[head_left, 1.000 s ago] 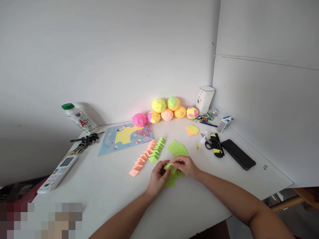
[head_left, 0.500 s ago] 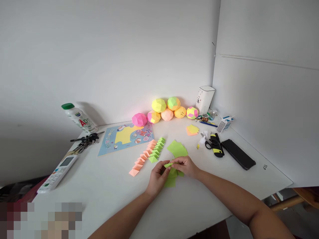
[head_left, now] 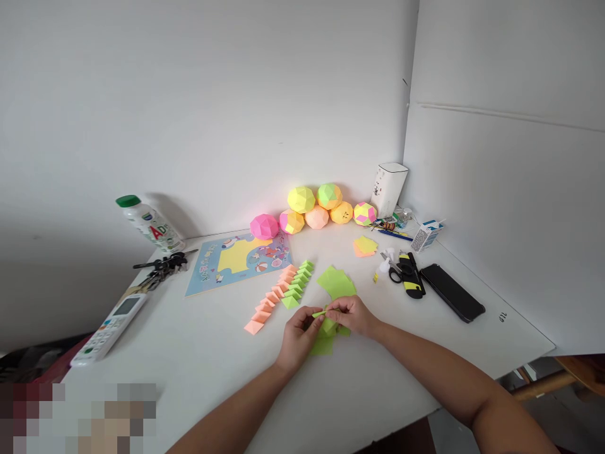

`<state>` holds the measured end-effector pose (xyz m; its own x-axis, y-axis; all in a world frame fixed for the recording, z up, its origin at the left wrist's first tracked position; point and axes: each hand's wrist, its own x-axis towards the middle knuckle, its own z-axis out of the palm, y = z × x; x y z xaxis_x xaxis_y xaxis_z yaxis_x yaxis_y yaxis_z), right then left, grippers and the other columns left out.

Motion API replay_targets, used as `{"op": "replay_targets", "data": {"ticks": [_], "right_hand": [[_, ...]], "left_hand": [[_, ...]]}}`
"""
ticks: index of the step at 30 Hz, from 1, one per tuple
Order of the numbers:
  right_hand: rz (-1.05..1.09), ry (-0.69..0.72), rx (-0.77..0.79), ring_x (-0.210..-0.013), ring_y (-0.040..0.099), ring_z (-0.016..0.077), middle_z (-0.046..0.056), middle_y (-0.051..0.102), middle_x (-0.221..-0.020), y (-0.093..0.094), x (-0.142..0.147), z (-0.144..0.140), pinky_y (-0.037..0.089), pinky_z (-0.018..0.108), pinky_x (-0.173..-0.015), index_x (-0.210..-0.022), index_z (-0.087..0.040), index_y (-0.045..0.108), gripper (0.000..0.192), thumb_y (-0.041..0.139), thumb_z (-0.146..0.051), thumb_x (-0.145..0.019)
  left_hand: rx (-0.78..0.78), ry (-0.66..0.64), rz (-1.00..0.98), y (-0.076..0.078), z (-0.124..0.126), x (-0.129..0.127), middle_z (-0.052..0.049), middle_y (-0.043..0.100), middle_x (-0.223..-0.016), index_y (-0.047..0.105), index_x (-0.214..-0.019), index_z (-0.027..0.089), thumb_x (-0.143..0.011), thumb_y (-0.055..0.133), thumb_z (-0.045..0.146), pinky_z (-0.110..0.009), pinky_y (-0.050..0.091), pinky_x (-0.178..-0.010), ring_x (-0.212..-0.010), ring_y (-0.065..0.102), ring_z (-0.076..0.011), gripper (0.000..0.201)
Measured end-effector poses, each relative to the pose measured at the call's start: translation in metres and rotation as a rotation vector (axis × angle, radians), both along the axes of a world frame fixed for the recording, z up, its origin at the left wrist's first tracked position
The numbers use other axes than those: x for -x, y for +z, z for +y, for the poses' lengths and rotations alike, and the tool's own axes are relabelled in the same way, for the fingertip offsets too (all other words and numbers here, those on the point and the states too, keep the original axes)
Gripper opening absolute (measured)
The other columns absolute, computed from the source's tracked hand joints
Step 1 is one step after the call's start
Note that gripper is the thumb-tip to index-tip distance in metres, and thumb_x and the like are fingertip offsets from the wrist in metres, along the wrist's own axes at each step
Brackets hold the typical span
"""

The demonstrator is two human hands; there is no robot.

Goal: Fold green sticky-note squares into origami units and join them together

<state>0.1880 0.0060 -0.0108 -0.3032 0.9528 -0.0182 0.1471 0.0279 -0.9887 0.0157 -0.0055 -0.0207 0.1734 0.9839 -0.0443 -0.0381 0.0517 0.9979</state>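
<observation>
A small folded piece of green paper (head_left: 320, 313) is pinched between my two hands. My left hand (head_left: 301, 331) grips its left end with thumb and fingers, while my right hand (head_left: 355, 314) closes on the other end. Loose green paper sheets (head_left: 336, 283) lie spread on the table under and behind my hands. To the left stands a row of folded green paper pieces (head_left: 293, 292), and beside it runs a row of folded peach paper pieces (head_left: 267, 304).
Faceted paper balls, among them a pink ball (head_left: 264, 227), line the wall. A blue printed card (head_left: 236, 284) lies on the left, near a bottle (head_left: 154, 225) and a remote control (head_left: 108, 331). Scissors (head_left: 397, 275) and a black phone (head_left: 452, 293) lie on the right.
The folded green paper has turned slightly between my fingers and looks narrower. Both hands stay almost in the same place.
</observation>
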Motion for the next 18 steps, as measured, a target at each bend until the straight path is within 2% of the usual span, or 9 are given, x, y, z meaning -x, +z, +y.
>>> {"op": "replay_targets", "data": {"ticks": [7, 12, 18], "right_hand": [[-0.011, 0.026, -0.033, -0.043, 0.035, 0.0066, -0.005, 0.042, -0.048, 0.0027, -0.0005, -0.0004, 0.031, 0.020, -0.042, -0.076, -0.012, 0.067, 0.031, 0.060, -0.042, -0.077], [-0.016, 0.027, -0.037, -0.042, 0.033, 0.0066, -0.006, 0.039, -0.046, 0.0033, -0.0003, -0.0004, 0.027, 0.020, -0.041, -0.075, -0.012, 0.066, 0.031, 0.059, -0.042, -0.077], [-0.021, 0.039, -0.044, -0.043, 0.031, 0.0062, -0.006, 0.037, -0.047, 0.0023, -0.0006, 0.0001, 0.025, 0.020, -0.041, -0.075, -0.012, 0.065, 0.029, 0.058, -0.041, -0.078]], "left_hand": [[-0.015, -0.028, 0.005, -0.0008, 0.0002, 0.0011, 0.000, 0.059, -0.068, 0.062, -0.081, 0.016, -0.073, 0.064, 0.038, -0.023, 0.043, -0.057, -0.061, 0.053, -0.0121, 0.024], [-0.019, -0.022, 0.015, 0.0043, -0.0007, 0.0010, 0.001, 0.056, -0.064, 0.059, -0.074, 0.015, -0.074, 0.063, 0.040, -0.020, 0.040, -0.052, -0.057, 0.049, -0.0105, 0.025], [-0.023, 0.000, 0.005, 0.0013, -0.0007, 0.0010, 0.003, 0.049, -0.058, 0.057, -0.070, 0.015, -0.074, 0.063, 0.041, -0.018, 0.036, -0.046, -0.051, 0.043, -0.0080, 0.027]]}}
